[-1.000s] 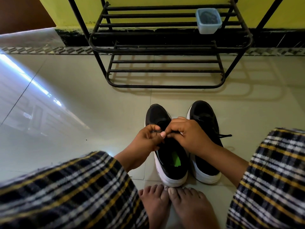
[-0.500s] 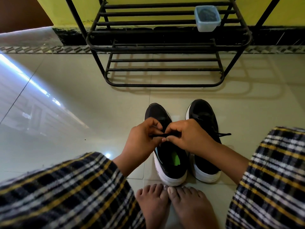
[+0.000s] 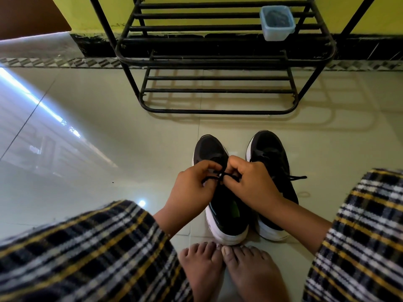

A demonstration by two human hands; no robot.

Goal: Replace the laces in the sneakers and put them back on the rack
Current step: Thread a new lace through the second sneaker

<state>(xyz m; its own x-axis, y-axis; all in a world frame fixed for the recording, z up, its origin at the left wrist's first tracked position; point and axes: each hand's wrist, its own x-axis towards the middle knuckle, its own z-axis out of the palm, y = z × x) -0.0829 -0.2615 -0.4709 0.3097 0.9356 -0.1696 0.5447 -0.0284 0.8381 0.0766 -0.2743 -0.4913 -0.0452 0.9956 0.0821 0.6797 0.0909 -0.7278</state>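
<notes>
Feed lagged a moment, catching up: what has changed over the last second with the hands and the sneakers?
Both hands, the left hand and right hand, kept pinching the black lace over the left sneaker, shifting only slightly. The right sneaker, rack and plastic tub stayed put.

No text, brand, number or sign can be read anywhere; the near sneaker (image 3: pixel 220 205) has faint marks along its white sole, too small and blurred to make out.
</notes>
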